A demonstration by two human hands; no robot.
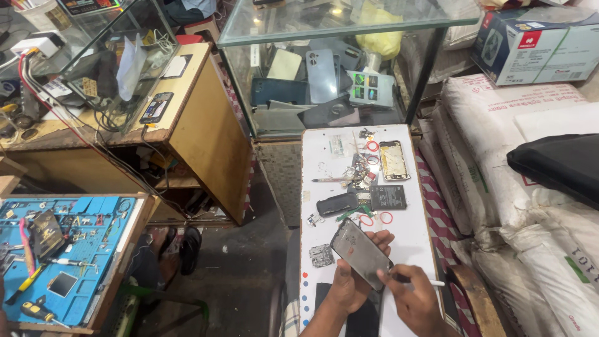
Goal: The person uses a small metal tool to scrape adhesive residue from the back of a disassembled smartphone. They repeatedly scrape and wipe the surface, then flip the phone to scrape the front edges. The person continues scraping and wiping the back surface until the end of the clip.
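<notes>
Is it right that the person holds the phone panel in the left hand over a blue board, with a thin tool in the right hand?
Not quite. The head view shows the left hand holding the phone panel over a white board, not a blue one. The right hand does hold a thin tool.

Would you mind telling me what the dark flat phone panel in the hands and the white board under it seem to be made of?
The dark flat phone panel, held by the left hand, looks like glass or glossy plastic: it shows a grey sheen with smudges. The white board looks like painted or laminated wood, smooth and matt, though the look leaves it open. The right hand holds a thin white tool, probably plastic.
</notes>
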